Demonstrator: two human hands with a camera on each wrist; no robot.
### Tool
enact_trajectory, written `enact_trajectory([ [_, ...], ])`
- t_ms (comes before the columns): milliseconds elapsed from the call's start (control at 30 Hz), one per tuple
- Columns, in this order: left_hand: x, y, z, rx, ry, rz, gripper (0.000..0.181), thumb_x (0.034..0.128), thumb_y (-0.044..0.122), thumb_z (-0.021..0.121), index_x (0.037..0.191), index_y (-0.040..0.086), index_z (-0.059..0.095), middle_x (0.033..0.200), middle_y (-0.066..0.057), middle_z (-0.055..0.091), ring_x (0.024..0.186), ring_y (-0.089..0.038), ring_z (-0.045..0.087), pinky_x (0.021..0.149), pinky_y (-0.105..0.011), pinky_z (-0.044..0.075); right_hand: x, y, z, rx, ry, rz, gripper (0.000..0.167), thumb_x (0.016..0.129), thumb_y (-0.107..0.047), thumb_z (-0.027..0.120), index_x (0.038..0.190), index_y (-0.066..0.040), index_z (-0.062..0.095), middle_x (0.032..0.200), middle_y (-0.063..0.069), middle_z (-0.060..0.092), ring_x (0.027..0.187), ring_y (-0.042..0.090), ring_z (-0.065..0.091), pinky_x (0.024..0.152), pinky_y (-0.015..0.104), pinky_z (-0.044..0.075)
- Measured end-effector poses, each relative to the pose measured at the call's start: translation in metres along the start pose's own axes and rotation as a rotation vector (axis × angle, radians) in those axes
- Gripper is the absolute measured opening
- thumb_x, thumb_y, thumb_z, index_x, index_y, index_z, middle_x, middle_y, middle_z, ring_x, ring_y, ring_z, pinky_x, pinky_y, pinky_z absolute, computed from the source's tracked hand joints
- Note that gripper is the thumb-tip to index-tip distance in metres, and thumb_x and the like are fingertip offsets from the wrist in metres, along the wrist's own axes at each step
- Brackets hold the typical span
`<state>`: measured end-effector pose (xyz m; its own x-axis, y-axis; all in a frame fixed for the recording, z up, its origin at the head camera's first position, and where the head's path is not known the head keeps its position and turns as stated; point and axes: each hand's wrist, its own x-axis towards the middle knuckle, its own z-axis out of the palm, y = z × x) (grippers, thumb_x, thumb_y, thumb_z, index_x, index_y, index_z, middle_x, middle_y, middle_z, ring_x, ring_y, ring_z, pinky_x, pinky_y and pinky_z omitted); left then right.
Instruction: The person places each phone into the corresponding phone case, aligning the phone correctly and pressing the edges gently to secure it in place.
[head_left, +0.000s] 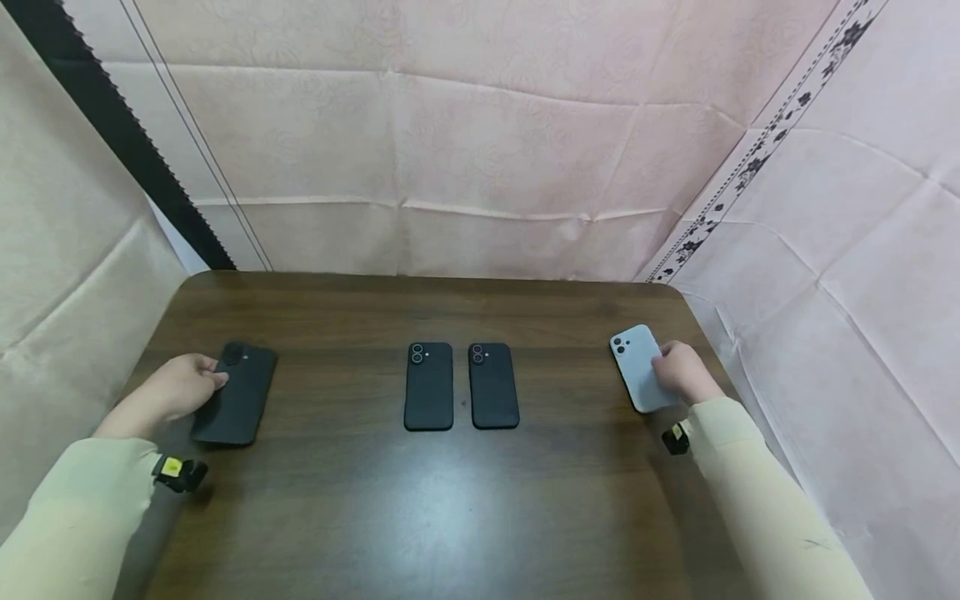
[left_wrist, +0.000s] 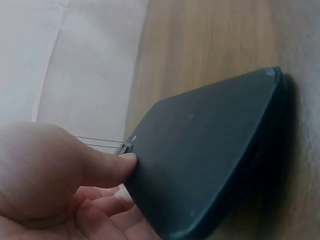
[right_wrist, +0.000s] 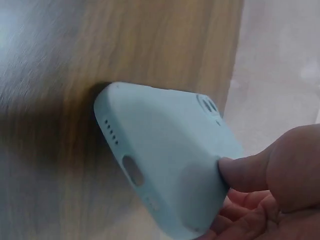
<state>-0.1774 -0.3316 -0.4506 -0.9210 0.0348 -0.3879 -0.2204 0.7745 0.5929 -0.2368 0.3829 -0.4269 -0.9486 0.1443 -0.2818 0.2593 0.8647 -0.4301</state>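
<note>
At the table's left side my left hand (head_left: 183, 385) pinches the outer edge of a dark smartphone (head_left: 238, 396). In the left wrist view the thumb presses on the back of that dark smartphone (left_wrist: 200, 135) while the fingers sit underneath, and the phone is tilted. Over on the right, my right hand (head_left: 682, 372) pinches a light blue smartphone (head_left: 641, 367) by its right edge. The right wrist view shows this light blue smartphone (right_wrist: 160, 145) tilted, its outer edge raised, thumb on its back and fingers below. Both phones have their camera side up.
Two black smartphones, one at left (head_left: 429, 387) and one at right (head_left: 494, 387), lie side by side mid-table, cameras up. The brown wooden table (head_left: 337, 517) has pale cloth (head_left: 480, 150) hanging behind it and at both sides.
</note>
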Motion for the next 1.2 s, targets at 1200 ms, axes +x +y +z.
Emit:
enact_trajectory([
  [1200, -0.004, 0.098, 0.057, -0.601, -0.085, 0.166, 0.064, 0.1014, 0.030, 0.052, 0.146, -0.006, 0.023, 0.141, -0.029, 0.041, 0.123, -0.037, 0.046, 0.093, -0.042, 0.048, -0.020, -0.108, 0.033, 0.334, -0.089, -0.150, 0.035, 0.103, -0.021, 0.046, 0.129, 0.003, 0.047, 0.120, 0.020, 0.053, 0.104, 0.030, 0.052, 0.088, 0.042, 0.045],
])
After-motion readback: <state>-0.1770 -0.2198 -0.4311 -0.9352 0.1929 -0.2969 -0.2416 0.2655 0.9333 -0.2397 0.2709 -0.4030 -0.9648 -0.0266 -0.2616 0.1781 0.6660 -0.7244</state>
